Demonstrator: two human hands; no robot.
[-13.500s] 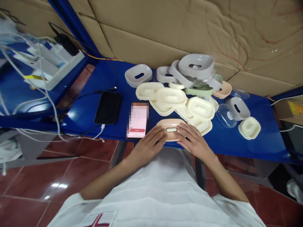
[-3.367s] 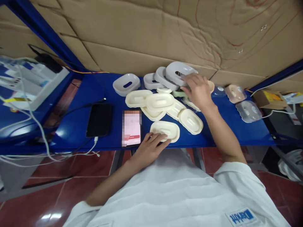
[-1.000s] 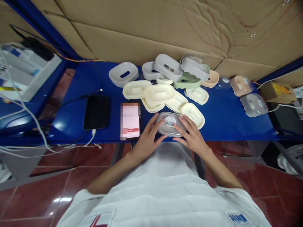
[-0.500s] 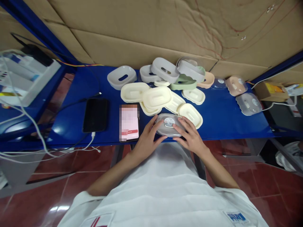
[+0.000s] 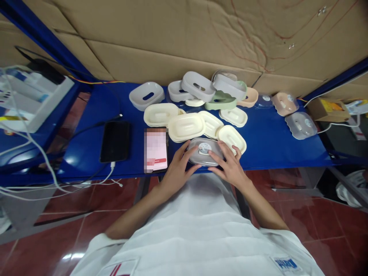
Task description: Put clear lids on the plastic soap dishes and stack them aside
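Observation:
A grey soap dish [image 5: 196, 158] with a clear lid and a round label lies at the table's front edge, directly before me. My left hand [image 5: 178, 170] grips its left side, fingers on the lid and thumb along the near edge. From the right, my right hand [image 5: 233, 168] holds the same dish, one finger reaching onto the label. Its outer fingers overlap a cream oval tray [image 5: 230, 137]. Just beyond the dish, another cream tray [image 5: 186, 127] rests on other cream trays.
Grey soap dish bases [image 5: 198, 86] and a green base [image 5: 220, 100] are heaped at the back. Lidded dishes [image 5: 301, 125] stand at the right. A lit phone [image 5: 156, 151] and a black device [image 5: 115, 141] with a white cable lie left. Behind rises a cardboard wall [image 5: 161, 38].
The middle cream tray sits slightly further left and nearer to me. The outer fingers of my right hand have lifted over the right cream tray. Both hands stay at the soap dish.

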